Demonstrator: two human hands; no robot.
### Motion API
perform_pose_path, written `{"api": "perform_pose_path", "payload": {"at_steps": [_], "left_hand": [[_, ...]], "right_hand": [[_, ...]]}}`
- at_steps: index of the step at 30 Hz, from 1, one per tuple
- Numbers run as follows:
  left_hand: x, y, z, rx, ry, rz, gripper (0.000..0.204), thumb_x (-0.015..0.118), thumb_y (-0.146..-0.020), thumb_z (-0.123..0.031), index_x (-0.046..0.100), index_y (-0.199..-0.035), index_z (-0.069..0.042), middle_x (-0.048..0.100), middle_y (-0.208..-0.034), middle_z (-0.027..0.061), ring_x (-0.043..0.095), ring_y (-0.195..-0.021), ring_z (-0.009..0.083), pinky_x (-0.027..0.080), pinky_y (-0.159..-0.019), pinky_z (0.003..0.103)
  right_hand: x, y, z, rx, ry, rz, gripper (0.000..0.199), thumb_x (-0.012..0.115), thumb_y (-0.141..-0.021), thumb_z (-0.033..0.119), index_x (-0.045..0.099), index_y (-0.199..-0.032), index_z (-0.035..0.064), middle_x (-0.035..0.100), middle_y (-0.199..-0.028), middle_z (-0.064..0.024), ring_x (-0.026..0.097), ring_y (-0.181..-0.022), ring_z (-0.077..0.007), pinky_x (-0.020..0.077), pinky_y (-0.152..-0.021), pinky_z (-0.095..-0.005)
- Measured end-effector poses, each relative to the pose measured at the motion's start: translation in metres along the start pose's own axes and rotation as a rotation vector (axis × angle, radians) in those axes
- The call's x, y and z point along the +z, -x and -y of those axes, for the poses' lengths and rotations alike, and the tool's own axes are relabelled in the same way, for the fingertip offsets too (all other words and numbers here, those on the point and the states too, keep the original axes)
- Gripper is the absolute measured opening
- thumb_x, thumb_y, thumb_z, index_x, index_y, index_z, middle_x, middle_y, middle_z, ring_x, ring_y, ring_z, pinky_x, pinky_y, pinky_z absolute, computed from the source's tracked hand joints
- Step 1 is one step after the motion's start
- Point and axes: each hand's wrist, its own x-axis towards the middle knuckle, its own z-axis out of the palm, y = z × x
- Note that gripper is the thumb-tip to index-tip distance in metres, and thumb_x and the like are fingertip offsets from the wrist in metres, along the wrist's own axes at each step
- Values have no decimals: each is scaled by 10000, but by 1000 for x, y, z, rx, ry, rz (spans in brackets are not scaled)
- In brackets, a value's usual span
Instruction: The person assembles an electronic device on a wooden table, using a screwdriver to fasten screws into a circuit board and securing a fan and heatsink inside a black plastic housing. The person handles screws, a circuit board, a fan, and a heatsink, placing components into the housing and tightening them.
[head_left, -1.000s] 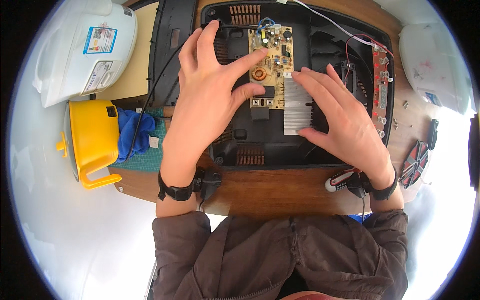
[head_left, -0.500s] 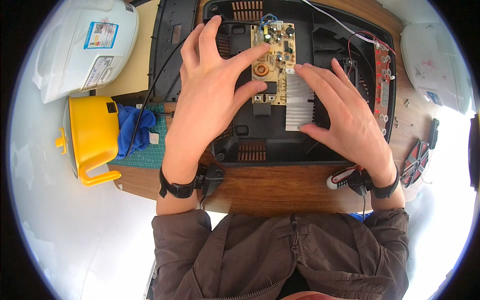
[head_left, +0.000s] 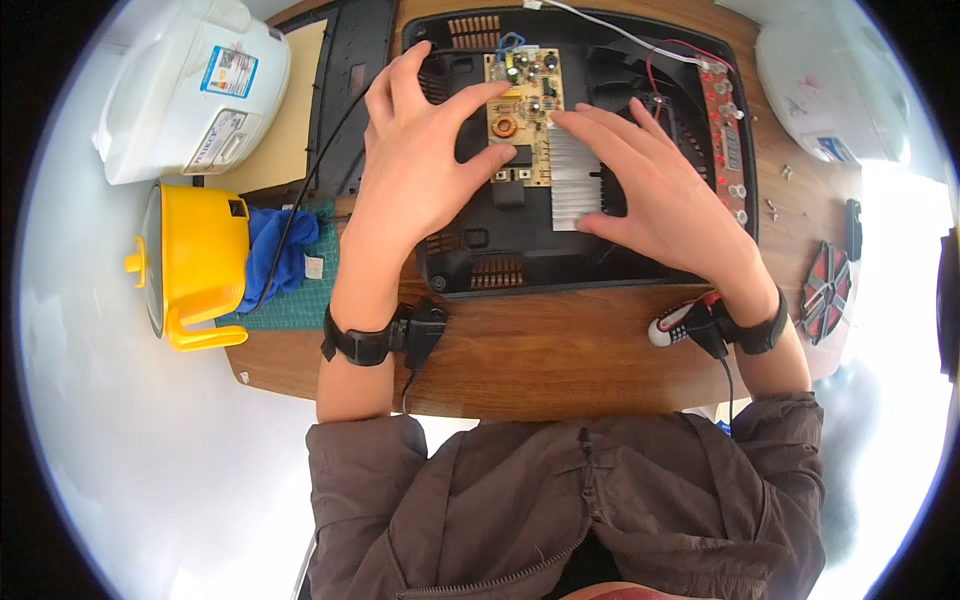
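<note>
Before me lies a black plastic appliance housing (head_left: pixel 465 205) with a tan circuit board (head_left: pixel 540 172) inside, carrying a copper coil and small parts. A finned silver heat sink (head_left: pixel 577 185) sits along the board's right side. My left hand (head_left: pixel 415 160) holds the board's left side between thumb and index finger, its other fingers spread. On the heat sink, my right hand (head_left: pixel 660 195) has a fingertip at the upper end and the thumb at the lower end. A red control board (head_left: pixel 722 135) with wires lies along the housing's right side.
At left are a white appliance (head_left: pixel 190 95), a yellow pot (head_left: pixel 205 250), a blue cloth (head_left: pixel 275 245) and a green cutting mat (head_left: pixel 315 295). A red-and-black fan (head_left: pixel 826 290), loose screws (head_left: pixel 771 209) and another white appliance (head_left: pixel 835 90) are at right. A screwdriver-like handle (head_left: pixel 672 322) lies nearest me.
The whole scene has shifted in view, with the housing now higher and further left. Both hands keep about the same places on the circuit board and heat sink.
</note>
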Motion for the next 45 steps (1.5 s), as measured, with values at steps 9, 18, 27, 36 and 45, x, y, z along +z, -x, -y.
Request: {"api": "perform_pose_path", "payload": {"at_steps": [9,18,27,36,45], "left_hand": [[2,-6,4,84,-43,-22,557,871,-829,-295,707,-1361,-291,322,-1640,231,275,-1496,491,365,-1190,563],[-5,-5,-12,-16,-87,57,519,796,-903,-236,678,-1407,-274,276,-1688,194,253,-1526,446,293,-1249,516],[-4,-9,-8,14,-107,104,541,765,-921,-247,650,-1450,-276,267,-1691,179,256,-1544,429,251,-1269,542],[-4,-13,4,63,-130,137,548,738,-944,-375,635,-1472,-271,270,-1689,204,271,-1560,423,225,-1275,541],[-4,-12,3,70,-139,132,553,741,-948,-405,635,-1472,-264,280,-1690,202,279,-1558,422,226,-1273,543]], "right_hand": [[-1,13,7,-47,109,-193,816,890,-760,180,520,-1477,59,594,-1357,-157,553,-1337,-349,352,-1210,-593],[-43,111,1,86,174,-577,303,840,-817,141,758,-1107,112,701,-1095,-45,663,-1098,-293,481,-1044,-477],[-71,209,-73,691,399,-593,117,724,-917,86,769,-1014,41,716,-951,-120,697,-895,-335,558,-782,-411],[-83,196,-113,466,494,-310,128,731,-890,120,784,-976,43,711,-950,-125,687,-951,-356,561,-823,-452],[-77,189,-129,429,383,-245,132,759,-862,108,793,-974,47,683,-925,-97,676,-926,-325,545,-826,-423]]}}
